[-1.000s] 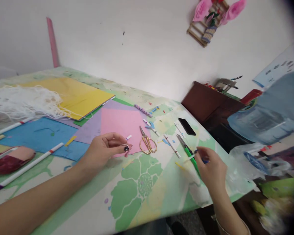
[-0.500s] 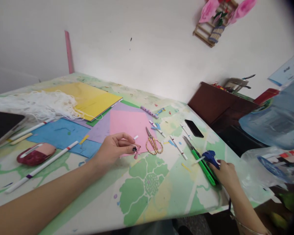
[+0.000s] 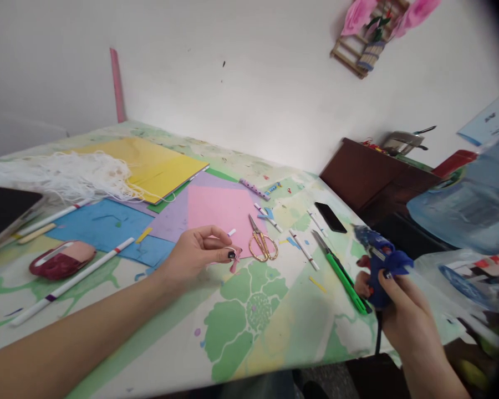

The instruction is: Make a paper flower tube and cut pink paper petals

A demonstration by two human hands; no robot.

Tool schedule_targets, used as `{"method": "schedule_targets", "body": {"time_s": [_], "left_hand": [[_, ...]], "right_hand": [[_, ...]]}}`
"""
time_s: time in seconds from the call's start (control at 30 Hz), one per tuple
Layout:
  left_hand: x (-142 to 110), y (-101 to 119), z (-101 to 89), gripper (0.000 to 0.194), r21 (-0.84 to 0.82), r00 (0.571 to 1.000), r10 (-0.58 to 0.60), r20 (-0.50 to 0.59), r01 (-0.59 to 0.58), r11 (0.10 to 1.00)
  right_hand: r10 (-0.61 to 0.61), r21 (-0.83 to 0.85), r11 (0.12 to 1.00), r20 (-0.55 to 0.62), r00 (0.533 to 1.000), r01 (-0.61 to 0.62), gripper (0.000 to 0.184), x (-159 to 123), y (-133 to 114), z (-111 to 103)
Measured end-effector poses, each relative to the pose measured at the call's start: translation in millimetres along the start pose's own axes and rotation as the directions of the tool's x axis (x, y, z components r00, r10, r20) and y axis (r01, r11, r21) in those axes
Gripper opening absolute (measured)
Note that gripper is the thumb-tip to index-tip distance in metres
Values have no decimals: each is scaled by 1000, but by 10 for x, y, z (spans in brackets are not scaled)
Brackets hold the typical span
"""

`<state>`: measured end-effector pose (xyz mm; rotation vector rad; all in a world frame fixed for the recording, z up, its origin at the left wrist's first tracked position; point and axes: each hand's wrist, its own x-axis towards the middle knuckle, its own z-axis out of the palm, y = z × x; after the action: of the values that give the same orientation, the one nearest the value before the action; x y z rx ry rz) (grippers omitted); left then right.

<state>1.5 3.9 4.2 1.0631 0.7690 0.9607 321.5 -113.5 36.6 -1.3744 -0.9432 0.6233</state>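
My left hand point(image 3: 203, 249) pinches a small pink bow-like piece point(image 3: 235, 260), which hangs between thumb and fingertips over the table; its exact make is too small to tell. A blue hot glue gun point(image 3: 378, 260) is gripped in my right hand point(image 3: 403, 305), raised above the table's right side, its nozzle pointing up and left. Gold-handled scissors point(image 3: 263, 244) lie just right of my left hand, partly on pink paper point(image 3: 220, 205). Beside the glue gun rests a green-handled pair of scissors or cutter point(image 3: 344, 280).
Yellow card point(image 3: 162, 166), blue paper point(image 3: 100, 221) and white string point(image 3: 79, 172) lie at the left, with a maroon-and-pink mouse-shaped object point(image 3: 62, 259). Several white sticks, one of them a banded rod point(image 3: 75, 281), are scattered about. A black phone point(image 3: 330, 216) lies at the right.
My right hand has lifted the glue gun off its place beside the green-handled tool and turned it upright. My left hand holds the pink piece almost unmoved.
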Motion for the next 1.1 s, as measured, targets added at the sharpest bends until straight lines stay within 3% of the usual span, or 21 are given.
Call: {"method": "schedule_targets", "body": {"time_s": [0.07, 0.17, 0.33, 0.5, 1.1], "left_hand": [[1, -11, 0, 22, 7, 1000, 0, 3, 0, 1000], [6, -30, -11, 22, 1, 1000, 13, 16, -13, 1000], [22, -50, -39, 23, 15, 1000, -5, -15, 5, 1000], [12, -52, -41, 24, 15, 1000, -18, -5, 18, 1000], [0, -47, -2, 19, -38, 998, 14, 69, -12, 999]], "right_hand": [[84, 176, 978, 182, 980, -117, 36, -245, -52, 275], [145, 245, 939, 351, 925, -240, 37, -561, -22, 647], [104, 227, 942, 499, 860, -246, 35, -839, 137, 1029], [156, 203, 939, 467, 871, -276, 37, -919, 238, 1135], [228, 122, 950, 365, 903, -289, 40, -1006, 356, 1172]]}}
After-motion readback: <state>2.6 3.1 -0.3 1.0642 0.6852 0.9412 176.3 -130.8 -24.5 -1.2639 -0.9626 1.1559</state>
